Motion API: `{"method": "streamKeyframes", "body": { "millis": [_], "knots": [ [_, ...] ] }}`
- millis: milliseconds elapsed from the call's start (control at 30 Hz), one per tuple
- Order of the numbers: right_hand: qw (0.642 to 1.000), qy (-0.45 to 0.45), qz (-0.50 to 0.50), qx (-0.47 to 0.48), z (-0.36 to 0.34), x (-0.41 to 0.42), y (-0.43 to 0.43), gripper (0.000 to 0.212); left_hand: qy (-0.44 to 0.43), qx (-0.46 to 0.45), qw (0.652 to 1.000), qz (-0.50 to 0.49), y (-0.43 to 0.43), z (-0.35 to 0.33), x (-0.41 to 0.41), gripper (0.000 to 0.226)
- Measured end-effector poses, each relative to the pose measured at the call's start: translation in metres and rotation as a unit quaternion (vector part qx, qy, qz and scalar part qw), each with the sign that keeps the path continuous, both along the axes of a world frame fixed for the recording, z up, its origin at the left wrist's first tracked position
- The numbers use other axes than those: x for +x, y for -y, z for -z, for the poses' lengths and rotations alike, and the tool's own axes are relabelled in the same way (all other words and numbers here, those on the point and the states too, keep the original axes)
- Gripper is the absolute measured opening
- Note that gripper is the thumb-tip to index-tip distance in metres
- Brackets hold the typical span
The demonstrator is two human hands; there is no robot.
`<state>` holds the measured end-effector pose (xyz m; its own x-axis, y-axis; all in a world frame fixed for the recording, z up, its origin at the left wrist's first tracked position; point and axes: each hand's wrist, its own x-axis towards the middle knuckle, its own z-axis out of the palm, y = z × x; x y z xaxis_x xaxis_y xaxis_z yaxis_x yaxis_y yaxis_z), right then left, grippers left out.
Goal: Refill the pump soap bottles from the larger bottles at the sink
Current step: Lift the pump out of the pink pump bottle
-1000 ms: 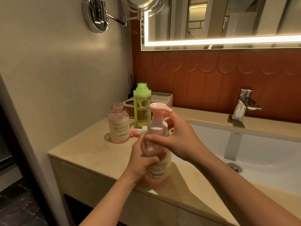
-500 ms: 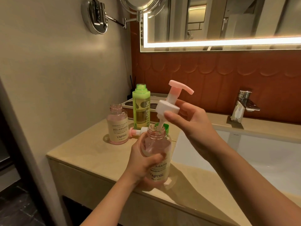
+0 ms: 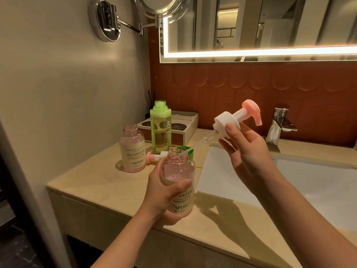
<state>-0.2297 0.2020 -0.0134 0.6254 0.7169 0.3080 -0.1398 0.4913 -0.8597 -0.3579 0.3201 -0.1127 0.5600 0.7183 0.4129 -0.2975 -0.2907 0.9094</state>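
My left hand (image 3: 164,196) grips a clear pink YAPING soap bottle (image 3: 179,182) just above the counter's front edge; its neck is uncapped. My right hand (image 3: 245,149) holds that bottle's pump head (image 3: 234,120), white collar and pink nozzle, tilted to the right, with the dip tube's tip still at the bottle's mouth. A second pink YAPING bottle (image 3: 132,149) stands uncapped at the left. Its pump (image 3: 154,157) lies on the counter behind my bottle. Further back stands a tall green bottle (image 3: 160,126), uncapped, with its green cap (image 3: 186,150) lying beside it.
The beige counter (image 3: 92,180) meets a wall on the left. A white sink basin (image 3: 289,190) fills the right, with a chrome faucet (image 3: 281,121) behind it. A white tray box (image 3: 187,124) sits at the back by the red tiles. Above hang a lit mirror and a swing-arm mirror (image 3: 160,6).
My right hand has unscrewed the pump head and lifted it out of the bottle up and to the right, tilting it. My left hand kept hold of the bottle.
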Motion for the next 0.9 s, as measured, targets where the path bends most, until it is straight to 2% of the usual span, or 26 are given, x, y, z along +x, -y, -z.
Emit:
{"method": "streamKeyframes", "body": {
  "millis": [233,667,833,900],
  "knots": [
    [0.997,-0.070,0.019,-0.018,0.006,0.010,0.009,0.003,-0.007,0.001,1.000,-0.003,0.001,-0.002,0.001,0.070],
    [0.987,-0.139,0.060,-0.047,0.012,0.022,0.012,0.008,-0.004,0.026,0.998,-0.051,0.003,-0.004,-0.001,0.068],
    [0.984,-0.135,0.088,-0.070,0.014,0.021,0.007,0.008,-0.014,0.038,0.995,-0.090,-0.007,-0.001,-0.014,0.071],
    [0.988,-0.107,0.087,-0.075,0.015,0.020,0.001,0.022,-0.016,0.039,0.994,-0.105,-0.014,-0.002,-0.021,0.071]
  ]
}}
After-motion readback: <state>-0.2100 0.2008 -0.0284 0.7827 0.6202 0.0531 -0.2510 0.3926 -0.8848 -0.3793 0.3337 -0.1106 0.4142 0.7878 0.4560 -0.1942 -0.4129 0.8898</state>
